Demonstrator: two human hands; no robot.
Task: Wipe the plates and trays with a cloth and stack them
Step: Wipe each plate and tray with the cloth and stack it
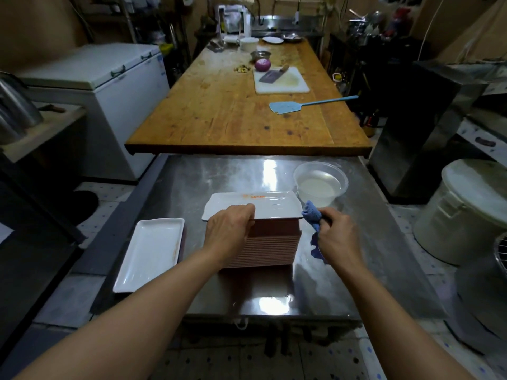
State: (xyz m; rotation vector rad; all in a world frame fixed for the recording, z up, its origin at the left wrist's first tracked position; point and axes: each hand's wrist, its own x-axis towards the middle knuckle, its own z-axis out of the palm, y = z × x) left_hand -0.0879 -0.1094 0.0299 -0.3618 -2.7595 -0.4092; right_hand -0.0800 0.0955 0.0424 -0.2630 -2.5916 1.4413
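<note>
On the steel table [192, 174], our left hand [229, 229] grips the top white tray [271, 205] of a stack [271, 248]; our right hand [338, 233] clutches a blue cloth [311, 215].

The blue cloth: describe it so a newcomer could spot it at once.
Start at the steel table nearest the camera, then find the tall stack of trays in its middle. Just right of the stack, the right hand grips the blue cloth, the only soft, blue thing there.
</note>
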